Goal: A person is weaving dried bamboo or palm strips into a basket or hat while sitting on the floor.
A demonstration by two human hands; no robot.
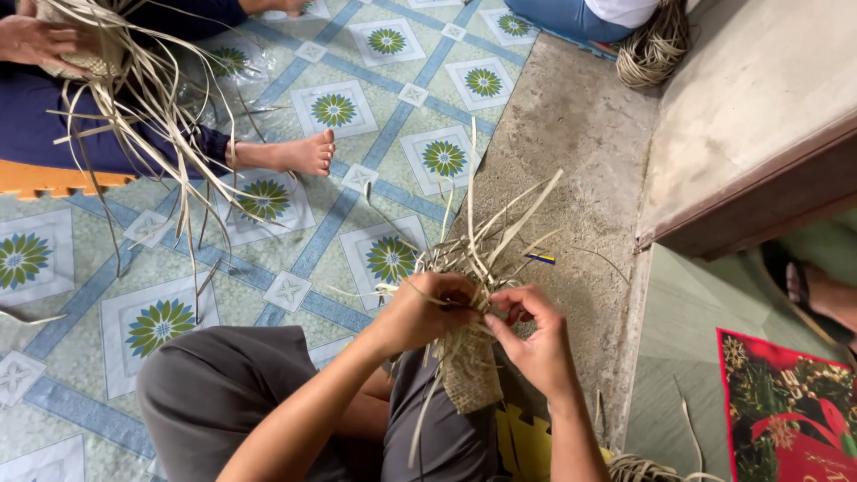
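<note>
Woven straw work [470,370], a small half-made piece of pale plaited strips, hangs between the person's two hands above the lap, its finished tight-woven part pointing down toward the dark grey trousers [223,384] and its loose strips [486,232] fanning up and outward over the floor. On the left hand [427,312] the grip is closed, fingers curled around the top of the weave where the loose strips begin, with several strips passing under the knuckles. On the right hand [536,344] the grip is narrow: thumb and forefinger pinch toward each other at the same upper edge, touching a strip just beside the left fingers, while the other fingers stay loosely bent. Both hands meet at the rim of the weave, nearly touching. Below lies a patterned floor mat [295,214] with green flower tiles, which ends at a bare concrete strip [571,134]. At the upper left another person's hand [36,40] holds a second bundle of long straw strips [143,116], with a bare foot [299,153] resting on the mat near it, well apart from the first piece.
</note>
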